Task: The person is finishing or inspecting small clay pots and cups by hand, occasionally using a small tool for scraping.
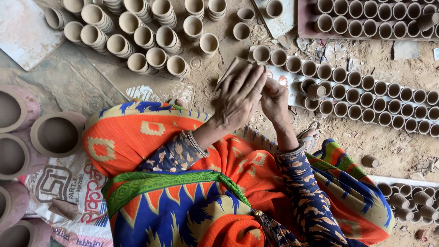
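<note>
Small unfired clay cups [366, 98] lie in close rows across the right of the frame, mouths up and hollow, nothing in them; one cup [315, 90] lies tipped over on top of the row, just right of my hands. More cups fill a flat tray [304, 32] at the upper right. At the upper left, stacked cups [137, 34] lie nested in leaning columns. Along the left edge stand larger clay pots [57, 134], also hollow, one resting against a printed sack [68, 192] spread on the ground.

The ground [388, 142] is bare dusty earth strewn with clay crumbs, and a loose cup [369, 161] lies on its side at right. A flat slab [23, 32] sits in the upper left corner.

My lap, draped in bright orange, blue and green cloth [183, 183], fills the lower centre. My left hand [238, 100] is raised with fingers stretched flat and together, palm pressed toward my right hand [274, 100], which curls against it. A thin flat piece [231, 71] pokes out behind my left fingers; I cannot tell whether either hand grips it.
</note>
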